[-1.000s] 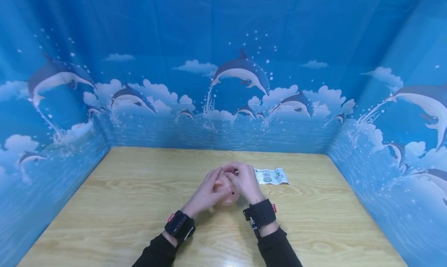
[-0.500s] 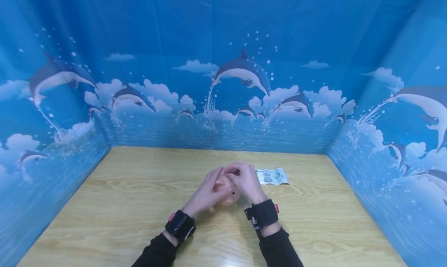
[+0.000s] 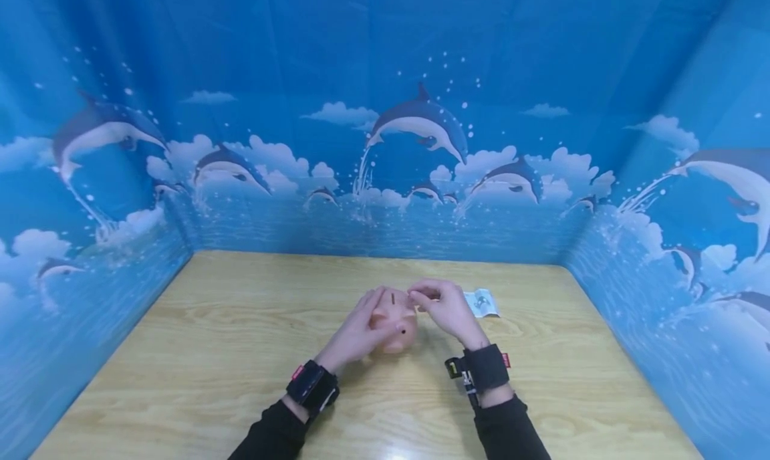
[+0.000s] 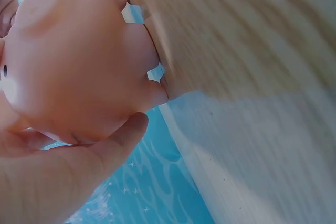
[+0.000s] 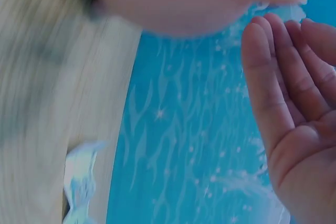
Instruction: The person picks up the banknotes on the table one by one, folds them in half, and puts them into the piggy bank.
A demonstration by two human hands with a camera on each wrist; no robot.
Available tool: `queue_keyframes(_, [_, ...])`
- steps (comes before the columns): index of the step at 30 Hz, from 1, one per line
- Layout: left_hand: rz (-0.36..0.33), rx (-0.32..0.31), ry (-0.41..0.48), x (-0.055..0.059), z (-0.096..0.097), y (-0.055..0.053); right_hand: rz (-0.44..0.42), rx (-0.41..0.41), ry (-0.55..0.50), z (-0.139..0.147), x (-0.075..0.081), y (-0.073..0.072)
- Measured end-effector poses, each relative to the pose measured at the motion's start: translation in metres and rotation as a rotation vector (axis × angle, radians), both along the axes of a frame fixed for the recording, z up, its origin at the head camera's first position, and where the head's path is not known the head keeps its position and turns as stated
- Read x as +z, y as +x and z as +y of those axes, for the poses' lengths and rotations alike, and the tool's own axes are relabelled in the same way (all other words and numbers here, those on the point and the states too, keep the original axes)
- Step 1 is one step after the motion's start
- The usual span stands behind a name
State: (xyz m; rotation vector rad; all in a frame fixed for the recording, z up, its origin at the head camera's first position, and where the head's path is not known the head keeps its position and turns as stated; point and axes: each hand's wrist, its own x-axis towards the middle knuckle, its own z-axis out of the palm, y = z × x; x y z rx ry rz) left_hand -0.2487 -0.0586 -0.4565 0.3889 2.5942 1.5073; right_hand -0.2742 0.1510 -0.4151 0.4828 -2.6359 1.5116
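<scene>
A pink piggy bank (image 3: pixel 394 311) stands on the table with its coin slot facing up. My left hand (image 3: pixel 355 333) grips its left side, the thumb across the near side and the fingers along the far side. In the left wrist view the piggy bank (image 4: pixel 79 61) looms large, its feet on the wood. Just right of the piggy bank is my right hand (image 3: pixel 445 306), in the air with loosely bent fingers. The right wrist view shows that hand (image 5: pixel 299 87) with nothing in its fingers; a blurred pink shape there is probably the piggy bank (image 5: pixel 173 3).
A pale banknote (image 3: pixel 483 303) lies on the table behind my right hand, which hides part of it. The wooden table (image 3: pixel 240 339) is enclosed at the back and sides by a blue dolphin-print curtain (image 3: pixel 289 226).
My right hand has drawn away to the right from the top of the piggy bank, uncovering the slot and covering more of the banknote. My left hand keeps its hold.
</scene>
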Motion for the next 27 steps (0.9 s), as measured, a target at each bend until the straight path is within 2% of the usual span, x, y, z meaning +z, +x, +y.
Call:
queue_keyframes(5, [-0.018, 0.016, -0.012, 0.003, 0.000, 0.001, -0.017, -0.033, 0.033, 0.024, -0.005, -0.001])
queue_keyframes(9, [-0.015, 0.020, -0.013, 0.003, 0.001, 0.001, 0.023, -0.100, 0.145, 0.046, -0.012, -0.005])
queue_keyframes(13, [0.032, 0.009, -0.027, 0.003, 0.001, 0.001, 0.042, -0.189, 0.265, 0.070, -0.020, -0.012])
queue_keyframes(17, [0.088, -0.002, -0.037, 0.007, 0.001, 0.001, 0.009, -0.255, 0.330, 0.091, -0.028, -0.019])
queue_keyframes(20, [0.122, -0.009, -0.048, 0.011, 0.004, 0.003, -0.033, -0.273, 0.359, 0.102, -0.032, -0.023])
queue_keyframes(24, [0.228, -0.039, -0.106, 0.017, 0.008, 0.007, -0.073, -0.240, 0.399, 0.109, -0.036, -0.025])
queue_keyframes(27, [0.366, -0.060, -0.173, 0.021, 0.012, 0.010, -0.085, -0.204, 0.432, 0.112, -0.039, -0.025])
